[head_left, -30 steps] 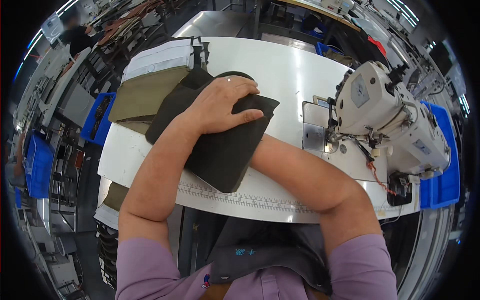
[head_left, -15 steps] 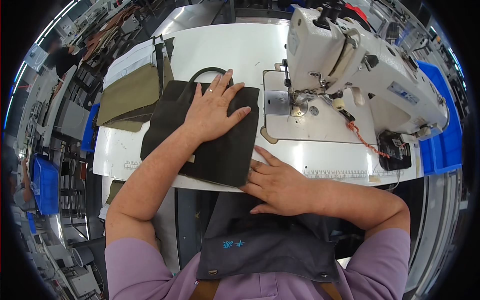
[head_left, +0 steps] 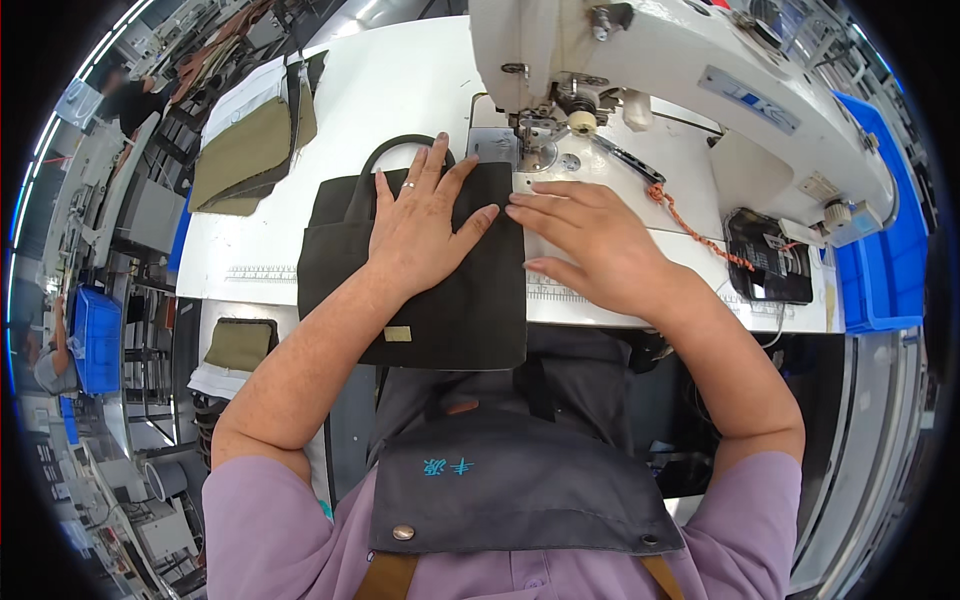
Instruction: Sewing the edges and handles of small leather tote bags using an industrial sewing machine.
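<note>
A dark bag panel [head_left: 455, 310] with a rounded handle [head_left: 400, 141] lies flat on the white table, its lower part reaching past the front edge. A small pale label [head_left: 398, 334] shows low on it. My left hand [head_left: 420, 220] rests flat on the panel near the handle, fingers spread. Beside the panel's right edge is my right hand [head_left: 590, 235], its fingers stretched out and their tips close to that edge; whether they touch it I cannot tell. The sewing machine's needle area [head_left: 535, 140] stands just beyond the panel's upper right corner.
The white sewing machine [head_left: 700, 80] fills the far right of the table [head_left: 420, 60]. Olive and white fabric pieces [head_left: 245, 150] lie at the far left. A black phone-like device [head_left: 768, 255] and an orange cord [head_left: 685, 215] lie at the right, near a blue bin [head_left: 880, 260].
The panel has turned to lie straighter and sits closer to the needle area. My right hand has moved up along its right edge. The view has shifted too.
</note>
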Available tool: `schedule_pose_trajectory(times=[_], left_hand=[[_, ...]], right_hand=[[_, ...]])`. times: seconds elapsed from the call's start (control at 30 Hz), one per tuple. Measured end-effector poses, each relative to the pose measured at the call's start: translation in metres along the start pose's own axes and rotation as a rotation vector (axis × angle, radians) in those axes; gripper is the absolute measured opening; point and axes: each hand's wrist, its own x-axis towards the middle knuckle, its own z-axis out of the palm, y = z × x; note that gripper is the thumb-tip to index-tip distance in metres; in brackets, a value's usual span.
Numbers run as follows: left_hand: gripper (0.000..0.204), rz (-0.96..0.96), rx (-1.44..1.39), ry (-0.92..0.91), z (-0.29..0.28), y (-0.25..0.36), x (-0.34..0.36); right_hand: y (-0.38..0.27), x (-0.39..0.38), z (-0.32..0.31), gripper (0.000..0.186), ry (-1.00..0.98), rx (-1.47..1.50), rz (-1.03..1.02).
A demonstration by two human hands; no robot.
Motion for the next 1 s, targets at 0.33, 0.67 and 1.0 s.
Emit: schedule_pose_trajectory(times=[0.33,0.67,1.0], left_hand=[[0.068,-0.009,0.012,-0.009,0.000,0.001,0.002],[0.063,0.066,0.031,0.025,0.002,-0.004,0.011],[0.020,0.289,-0.410,0.128,-0.006,-0.002,0.008]], right_hand=[[0.011,-0.012,0.014,0.044,-0.089,-0.132,0.008],[0.010,-0.010,0.017,0.052,-0.137,-0.202,0.096],[0.028,0.006,0.003,0.046,-0.123,-0.109,-0.009]])
